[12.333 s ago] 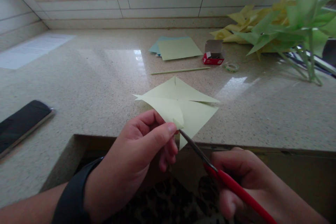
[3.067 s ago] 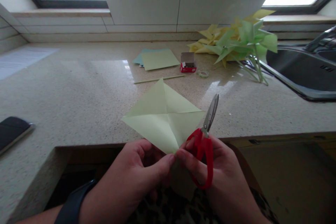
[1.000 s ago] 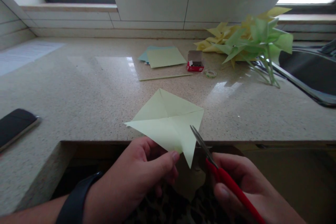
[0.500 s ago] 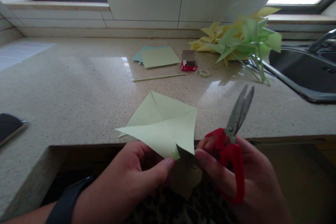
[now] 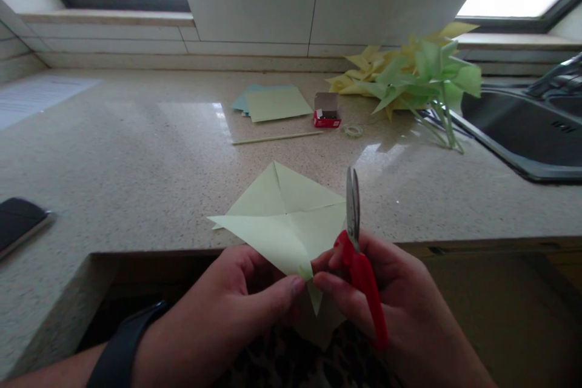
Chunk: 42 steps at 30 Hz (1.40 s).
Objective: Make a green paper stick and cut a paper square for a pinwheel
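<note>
A pale green sheet of paper [image 5: 291, 212], creased and cut in from its corners, is held over the counter's front edge. My left hand [image 5: 236, 309] pinches its near corner between thumb and fingers. On the other side of the cut, my right hand [image 5: 386, 297] touches the paper with thumb and fingertip, close to the left thumb. Red-handled scissors [image 5: 359, 267] hang on the fingers of my right hand, blades pointing up and nearly closed. A narrow paper point sticks down between the two hands.
Farther back on the counter [image 5: 159, 176] lie green and blue sheets [image 5: 277, 103], a thin stick [image 5: 277, 138], a small red box [image 5: 326, 110] and a tape roll [image 5: 352, 130]. Paper pinwheels [image 5: 422, 79] rest by the sink [image 5: 522, 127]. A dark phone-like object [image 5: 20, 221] sits at left.
My right hand has moved left towards my left hand, and the scissors have turned upright with their blades closer together. The near paper flap right of the cut now points down.
</note>
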{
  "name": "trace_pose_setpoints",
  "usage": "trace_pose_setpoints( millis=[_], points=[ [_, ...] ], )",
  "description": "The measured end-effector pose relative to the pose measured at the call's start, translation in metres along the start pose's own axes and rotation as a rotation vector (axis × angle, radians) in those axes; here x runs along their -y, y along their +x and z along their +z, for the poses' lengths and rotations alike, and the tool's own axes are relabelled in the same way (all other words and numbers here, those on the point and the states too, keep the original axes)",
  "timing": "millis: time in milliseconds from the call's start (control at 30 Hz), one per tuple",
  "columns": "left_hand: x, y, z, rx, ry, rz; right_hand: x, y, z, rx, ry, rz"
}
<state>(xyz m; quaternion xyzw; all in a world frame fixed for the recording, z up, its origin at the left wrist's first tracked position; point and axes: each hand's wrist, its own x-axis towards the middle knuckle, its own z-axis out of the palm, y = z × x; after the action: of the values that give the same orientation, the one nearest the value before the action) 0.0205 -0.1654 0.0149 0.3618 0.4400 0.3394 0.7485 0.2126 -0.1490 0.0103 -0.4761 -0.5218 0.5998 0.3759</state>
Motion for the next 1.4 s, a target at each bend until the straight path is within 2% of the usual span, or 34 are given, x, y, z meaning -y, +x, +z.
trace_pose_setpoints(
  millis=[200,433,900,1067,1167,1233,1300,1400],
  points=[
    [-0.001,0.001,0.001,-0.026,-0.012,-0.067,0.006,0.002,0.003,0.027,0.016,0.054],
    [0.001,0.002,0.000,0.017,0.005,-0.041,-0.001,0.002,0.003,0.012,0.047,0.046],
    [-0.004,0.001,0.004,0.018,-0.040,-0.069,-0.003,0.001,0.006,0.035,0.091,0.041],
    [0.003,0.001,0.001,-0.011,-0.080,-0.083,-0.002,0.000,0.005,0.046,0.110,0.053],
    [0.007,0.002,-0.003,-0.054,-0.080,-0.107,0.000,0.001,-0.002,0.082,0.087,0.060],
    [0.007,0.003,-0.006,-0.079,-0.084,-0.125,0.000,0.001,-0.011,0.151,0.036,0.066],
    [0.005,0.003,-0.007,-0.094,-0.097,-0.127,-0.003,-0.002,-0.022,0.228,-0.016,0.117],
    [0.000,0.004,-0.006,-0.107,-0.098,-0.118,-0.010,-0.009,-0.040,0.266,-0.100,0.246]
  ],
)
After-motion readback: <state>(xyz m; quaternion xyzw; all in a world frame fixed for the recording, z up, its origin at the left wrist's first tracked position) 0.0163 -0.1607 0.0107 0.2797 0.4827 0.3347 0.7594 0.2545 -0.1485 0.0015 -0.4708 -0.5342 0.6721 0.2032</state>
